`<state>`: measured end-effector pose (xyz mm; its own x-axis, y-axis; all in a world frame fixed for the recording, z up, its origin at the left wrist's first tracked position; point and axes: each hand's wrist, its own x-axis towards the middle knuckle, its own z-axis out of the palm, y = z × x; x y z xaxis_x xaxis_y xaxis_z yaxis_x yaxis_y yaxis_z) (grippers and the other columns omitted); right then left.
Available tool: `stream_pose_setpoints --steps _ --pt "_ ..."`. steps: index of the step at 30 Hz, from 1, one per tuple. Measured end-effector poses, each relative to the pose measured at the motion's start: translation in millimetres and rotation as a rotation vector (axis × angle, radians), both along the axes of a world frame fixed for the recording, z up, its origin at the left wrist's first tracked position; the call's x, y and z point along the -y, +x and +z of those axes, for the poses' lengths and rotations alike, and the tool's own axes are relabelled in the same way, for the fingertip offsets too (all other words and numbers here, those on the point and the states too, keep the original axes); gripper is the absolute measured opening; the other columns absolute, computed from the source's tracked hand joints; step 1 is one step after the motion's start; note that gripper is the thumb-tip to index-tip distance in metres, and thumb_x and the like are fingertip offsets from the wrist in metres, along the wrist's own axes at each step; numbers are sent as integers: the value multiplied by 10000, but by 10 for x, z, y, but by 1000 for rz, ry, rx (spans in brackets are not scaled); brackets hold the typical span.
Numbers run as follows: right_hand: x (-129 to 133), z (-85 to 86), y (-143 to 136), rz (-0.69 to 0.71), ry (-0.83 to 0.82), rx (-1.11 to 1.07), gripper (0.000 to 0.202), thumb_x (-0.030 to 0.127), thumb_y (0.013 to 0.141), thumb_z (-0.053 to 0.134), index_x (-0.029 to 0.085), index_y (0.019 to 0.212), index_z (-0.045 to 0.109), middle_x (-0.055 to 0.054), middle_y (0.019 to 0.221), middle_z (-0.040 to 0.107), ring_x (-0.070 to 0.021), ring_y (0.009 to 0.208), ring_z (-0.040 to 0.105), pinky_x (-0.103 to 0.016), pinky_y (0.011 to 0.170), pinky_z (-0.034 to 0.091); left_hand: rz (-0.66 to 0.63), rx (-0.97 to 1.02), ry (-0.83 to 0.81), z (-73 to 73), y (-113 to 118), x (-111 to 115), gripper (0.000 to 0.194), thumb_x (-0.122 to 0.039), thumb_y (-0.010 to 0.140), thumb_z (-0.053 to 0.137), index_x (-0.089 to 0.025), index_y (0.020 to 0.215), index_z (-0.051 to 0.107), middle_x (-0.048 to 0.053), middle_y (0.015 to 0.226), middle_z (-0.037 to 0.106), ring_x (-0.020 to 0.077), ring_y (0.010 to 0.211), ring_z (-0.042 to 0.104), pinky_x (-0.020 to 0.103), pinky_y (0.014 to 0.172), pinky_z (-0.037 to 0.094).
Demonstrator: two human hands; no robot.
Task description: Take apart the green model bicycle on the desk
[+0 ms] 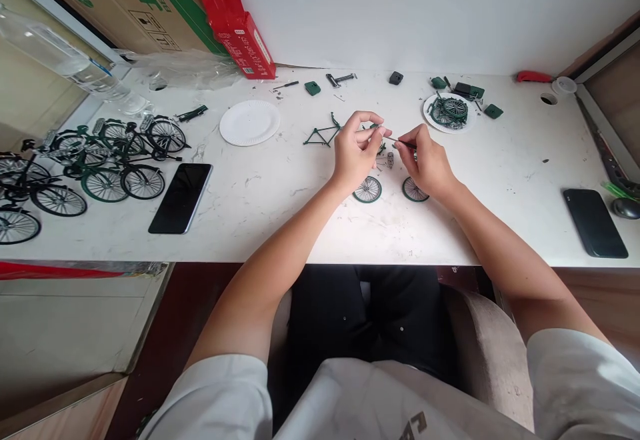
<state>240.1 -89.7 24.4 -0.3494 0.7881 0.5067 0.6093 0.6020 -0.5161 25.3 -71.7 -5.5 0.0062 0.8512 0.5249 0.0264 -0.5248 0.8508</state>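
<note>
My left hand (pixel 356 148) pinches a small part (pixel 379 127) between thumb and fingertips, mostly covered, with a bit of green showing. In my right hand (pixel 428 163) is a thin screwdriver (pixel 407 144), its shaft pointing left at that part. Two miniature bicycle wheels (pixel 367 190) with green rims lie on the table below my hands, the right one partly behind my right hand. To the left of my left hand rests a green miniature bicycle frame (pixel 320 137). A small silver piece (pixel 390 159) lies between the hands.
Several assembled miniature bicycles (pixel 120 153) stand at the left, near a phone (pixel 181 199) and a white paper plate (pixel 230 135). Another plate (pixel 469 127) holds green bicycle parts. Small tools and a red box (pixel 255 53) line the back. A dark phone (pixel 595 223) lies far right.
</note>
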Motion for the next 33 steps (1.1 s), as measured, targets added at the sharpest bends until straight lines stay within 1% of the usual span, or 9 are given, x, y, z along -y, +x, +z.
stream_pose_setpoints --steps 2,6,9,15,20,24,28,30,33 --pt "7 4 -15 -24 -19 -9 644 901 1210 374 288 1212 572 -54 974 760 -234 755 654 -378 694 483 14 -19 40 -44 5 -20 421 -691 1202 676 -285 1314 668 25 1036 873 69 474 545 221 464 480" --pt "-1 -1 -31 -84 -51 -39 722 983 1172 333 295 1074 530 1 778 663 -205 643 543 -364 660 430 12 -55 69 -26 16 14 382 -653 1223 655 -284 1320 682 23 1010 879 81 479 585 234 499 546" --pt "3 6 -36 -96 -76 -58 743 998 1166 315 295 1037 520 16 720 625 -203 634 536 -363 673 429 0 -56 79 -25 18 14 393 -660 1218 662 -281 1321 682 22 1009 885 78 467 576 235 500 550" --pt "29 15 -40 -16 -91 -71 677 939 1185 405 288 1217 587 -19 869 689 -241 724 617 -394 714 480 0 -42 88 -98 -3 -79 461 -706 1210 650 -272 1368 664 54 1101 905 70 474 608 228 529 570" --pt "10 -22 -28 24 -77 -57 637 905 1193 434 295 1293 589 -36 974 705 -246 778 622 -403 720 491 14 -30 100 -81 -13 -79 473 -717 1204 655 -276 1374 654 48 1092 905 66 462 620 225 539 584" --pt "23 -22 -38 3 -79 -51 659 930 1192 383 301 1200 577 -31 937 706 -236 758 615 -389 704 458 18 -14 82 -55 4 -40 491 -742 1192 660 -268 1322 649 41 1068 899 53 446 591 206 501 542" --pt "56 5 -79 -47 -113 -67 725 968 1182 303 299 991 507 -9 754 632 -220 667 551 -388 673 409 7 -20 75 -43 22 -9 473 -734 1195 660 -271 1289 635 33 1056 894 46 438 560 194 457 497" --pt "74 22 -105 -56 -117 -83 757 972 1181 268 297 906 469 -7 695 592 -211 638 523 -394 675 405 1 -32 73 -35 27 1 442 -706 1206 661 -274 1293 634 30 1051 892 52 447 568 195 455 503" --pt "94 43 -130 -56 -113 -113 786 976 1180 269 287 891 512 -9 694 592 -206 645 539 -394 692 423 4 -31 65 -20 35 12 360 -617 1212 699 -273 1301 643 27 1034 885 63 462 588 197 455 514"
